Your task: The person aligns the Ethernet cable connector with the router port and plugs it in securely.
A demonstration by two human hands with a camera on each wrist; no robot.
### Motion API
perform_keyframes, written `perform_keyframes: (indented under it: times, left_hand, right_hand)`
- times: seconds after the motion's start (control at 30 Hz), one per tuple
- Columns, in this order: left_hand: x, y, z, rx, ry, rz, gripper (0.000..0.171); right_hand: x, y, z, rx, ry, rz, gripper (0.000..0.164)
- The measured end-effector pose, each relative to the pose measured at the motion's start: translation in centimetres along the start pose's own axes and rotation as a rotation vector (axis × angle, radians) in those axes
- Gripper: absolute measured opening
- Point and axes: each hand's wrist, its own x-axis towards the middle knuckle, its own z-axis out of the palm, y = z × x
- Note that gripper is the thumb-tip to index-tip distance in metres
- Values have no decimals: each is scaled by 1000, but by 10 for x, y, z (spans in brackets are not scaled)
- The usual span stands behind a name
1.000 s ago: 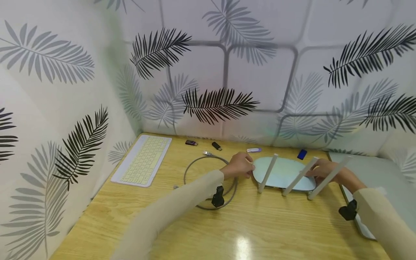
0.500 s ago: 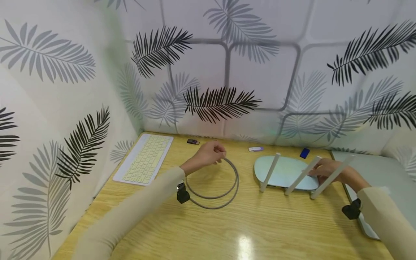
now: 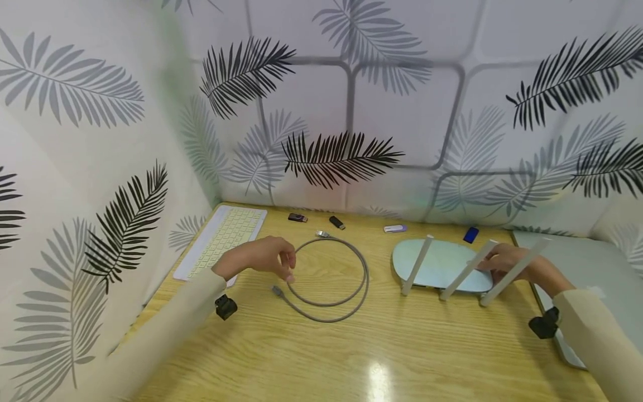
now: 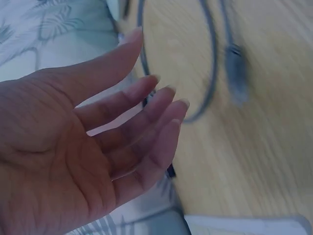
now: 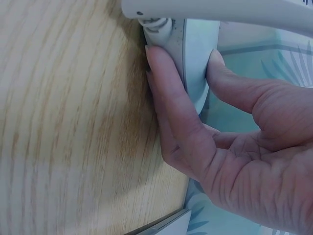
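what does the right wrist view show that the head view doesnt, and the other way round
Only the right wrist view shows the right hand pinching the router edge, thumb on top and fingers beneath. Only the head view shows the left hand over the coiled grey cable, the keyboard and the small drives by the wall. Both show the router, its antennas and the wooden table.

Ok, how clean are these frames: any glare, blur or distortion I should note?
Head view: a bright glare spot on the glossy wooden table, wide-angle bending of the wall lines. Left wrist view: the open left hand is fairly sharp, the grey looped cable behind it motion-blurred. Right wrist view: dim, bluish; the right hand pinches the pale blue router's edge.
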Motion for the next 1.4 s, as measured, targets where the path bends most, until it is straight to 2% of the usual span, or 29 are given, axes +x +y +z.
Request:
perform_keyframes:
  times: [0.07,0.17,0.23,0.43,0.63,0.8,0.9,1.07,1.27,1.4]
  left_hand:
    - [-6,-9,4,19,-45,-25,28]
    - [-11,-21,13,13,-78,-54,28]
    - [-14,-28,20,-6,-81,-37,27]
    - [-18,-42,34,-42,-44,85,20]
    - [-22,-46,30,-117,-125,144,21]
    - [-26,-46,25,-260,-213,168,18]
    - [-29,-46,22,-329,-242,201,15]
    - [-33,-48,21,-394,-234,227,23]
    - [-37,-43,20,-491,-162,180,35]
    - [-39,-38,15,-513,-174,230,30]
  right_hand:
    - [1,1,0,-9,5,0,22]
    - [1,3,0,-18,14,-2,21]
    - [1,3,0,-7,10,-2,20]
    - [2,5,-1,14,1,-3,18]
    - [5,7,0,29,0,0,21]
    - [5,7,0,43,-9,0,22]
    - [5,7,0,48,-7,-1,23]
    - [5,8,0,47,-3,-6,20]
    - [3,6,0,59,-8,-9,22]
    - [2,4,1,31,5,-2,25]
